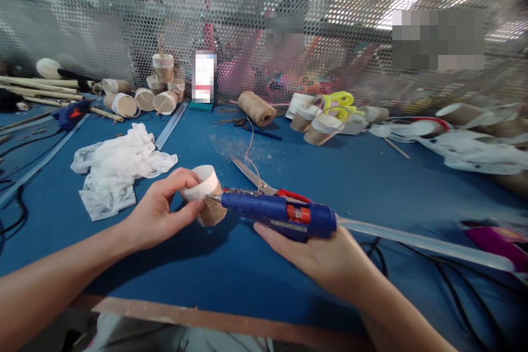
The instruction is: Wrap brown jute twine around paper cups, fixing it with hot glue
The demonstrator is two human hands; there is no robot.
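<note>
My left hand (167, 206) grips a small cup (212, 212) by its white rim, fingers inside and thumb outside. Twine covers the cup's lower part. My right hand (325, 258) is wrapped round a blue hot glue gun (264, 212), and a long clear glue stick (424, 245) sticks out of its back. The gun's metal nozzle points left and meets the cup's side near my left thumb; whether it touches cannot be told. Behind the gun lie open scissors (256, 176) with red handles, partly hidden. A strand of twine (248, 146) runs from a spool (256, 108) toward them.
Crumpled white cloth (119, 162) lies left on the blue table (173, 280). Several twine-wrapped cups (164, 102) stand at the back left, others (324, 129) at the back right. Another blue glue gun (70, 115) rests far left. Black cables (449, 280) trail at right. A perforated metal screen (247, 27) closes the back.
</note>
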